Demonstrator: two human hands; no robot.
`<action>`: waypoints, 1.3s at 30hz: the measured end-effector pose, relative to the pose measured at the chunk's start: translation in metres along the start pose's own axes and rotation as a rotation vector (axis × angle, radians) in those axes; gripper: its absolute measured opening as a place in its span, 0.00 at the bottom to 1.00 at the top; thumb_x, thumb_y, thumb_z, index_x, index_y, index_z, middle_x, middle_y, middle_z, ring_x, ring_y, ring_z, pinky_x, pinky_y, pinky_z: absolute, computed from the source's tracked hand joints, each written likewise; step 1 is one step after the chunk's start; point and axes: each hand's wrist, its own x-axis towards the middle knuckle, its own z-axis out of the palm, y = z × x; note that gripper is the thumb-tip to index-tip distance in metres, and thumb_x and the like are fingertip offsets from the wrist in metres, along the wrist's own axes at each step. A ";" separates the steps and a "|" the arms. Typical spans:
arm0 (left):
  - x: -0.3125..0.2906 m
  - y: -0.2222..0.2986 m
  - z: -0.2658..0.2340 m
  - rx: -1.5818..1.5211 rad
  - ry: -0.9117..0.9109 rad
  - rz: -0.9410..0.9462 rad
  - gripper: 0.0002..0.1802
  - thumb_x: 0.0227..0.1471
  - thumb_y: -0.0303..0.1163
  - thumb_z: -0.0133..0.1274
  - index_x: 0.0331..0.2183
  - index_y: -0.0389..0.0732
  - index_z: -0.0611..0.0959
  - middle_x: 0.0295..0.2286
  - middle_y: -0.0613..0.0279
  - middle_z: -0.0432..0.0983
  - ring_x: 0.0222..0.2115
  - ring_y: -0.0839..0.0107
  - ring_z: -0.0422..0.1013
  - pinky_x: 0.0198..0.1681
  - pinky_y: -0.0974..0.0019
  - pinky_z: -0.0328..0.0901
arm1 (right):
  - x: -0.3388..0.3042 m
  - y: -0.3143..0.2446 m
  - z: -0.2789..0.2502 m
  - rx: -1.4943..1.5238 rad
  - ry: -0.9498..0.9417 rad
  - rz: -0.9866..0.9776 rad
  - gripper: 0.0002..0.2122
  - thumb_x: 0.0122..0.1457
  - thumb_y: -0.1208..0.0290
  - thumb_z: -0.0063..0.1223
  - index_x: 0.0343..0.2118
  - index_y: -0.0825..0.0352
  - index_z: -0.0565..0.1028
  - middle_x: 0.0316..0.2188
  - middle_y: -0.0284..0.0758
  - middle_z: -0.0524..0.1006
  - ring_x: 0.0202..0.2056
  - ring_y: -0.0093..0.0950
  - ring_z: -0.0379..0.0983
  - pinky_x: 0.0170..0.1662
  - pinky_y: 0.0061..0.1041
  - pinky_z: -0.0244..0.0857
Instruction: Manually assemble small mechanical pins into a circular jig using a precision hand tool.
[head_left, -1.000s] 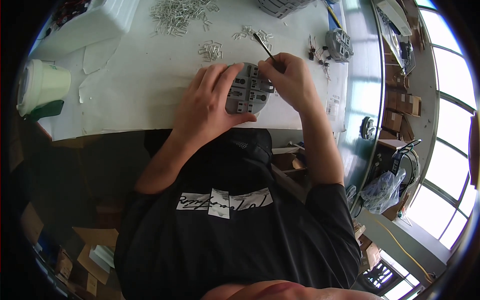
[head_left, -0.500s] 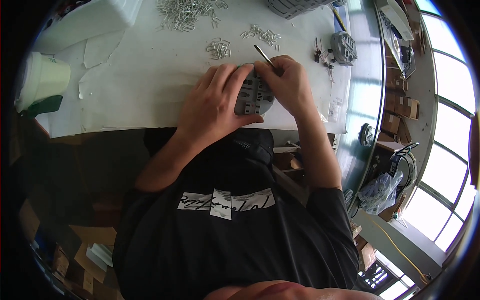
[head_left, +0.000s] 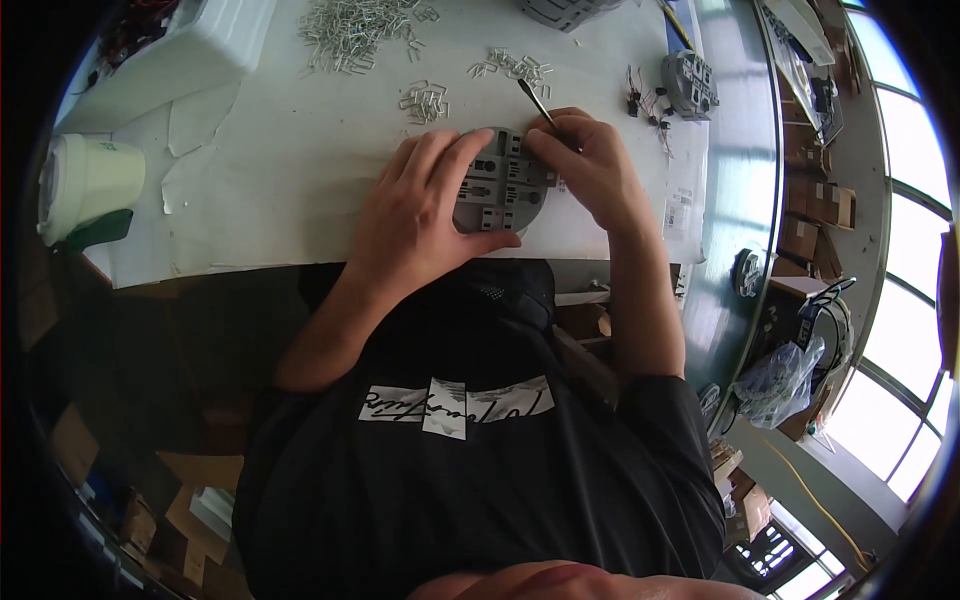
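Observation:
A round grey plastic housing (head_left: 508, 185) with slots and small raised blocks lies on the table close to its front edge. My left hand (head_left: 425, 200) grips it from the left, fingers over the far side and thumb along the near side. At its right edge is my right hand (head_left: 585, 160), closed around a slim metal-tipped tool (head_left: 535, 100) whose tip points up and away to the left. The handle is hidden in my palm, so its exact kind cannot be made out. Beyond the hands lie small bent metal clips (head_left: 425, 102) in a little heap.
A bigger pile of clips (head_left: 355, 35) and another small group (head_left: 512, 68) lie farther back. At the right stand a similar grey housing (head_left: 690, 85) and thin wires (head_left: 648, 110). A pale tub (head_left: 95, 185) and a white bin (head_left: 185, 65) occupy the left side.
My right hand has drawn slightly right, away from the housing's middle, with the tool still in it. More of the housing's face now shows; my left hand keeps its hold.

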 end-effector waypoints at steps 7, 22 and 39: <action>0.017 -0.004 -0.016 -0.110 0.173 0.061 0.32 0.52 0.37 0.70 0.54 0.39 0.77 0.38 0.56 0.80 0.36 0.57 0.78 0.43 0.56 0.75 | 0.004 0.019 -0.020 0.447 0.097 0.207 0.15 0.69 0.61 0.58 0.35 0.71 0.80 0.19 0.29 0.73 0.19 0.19 0.68 0.23 0.19 0.60; 0.069 0.020 -0.002 0.191 -0.253 0.113 0.13 0.53 0.28 0.67 0.42 0.38 0.86 0.31 0.56 0.82 0.33 0.57 0.78 0.36 0.58 0.72 | -0.013 0.028 -0.032 0.529 0.097 0.068 0.12 0.70 0.64 0.57 0.36 0.70 0.81 0.23 0.31 0.75 0.20 0.17 0.66 0.22 0.20 0.56; 0.043 0.017 0.030 0.234 0.274 0.101 0.30 0.52 0.40 0.70 0.56 0.48 0.83 0.43 0.62 0.79 0.43 0.62 0.74 0.47 0.56 0.71 | -0.022 0.044 -0.100 -0.236 0.455 0.079 0.09 0.63 0.69 0.65 0.41 0.68 0.85 0.31 0.29 0.83 0.23 0.13 0.66 0.28 0.18 0.63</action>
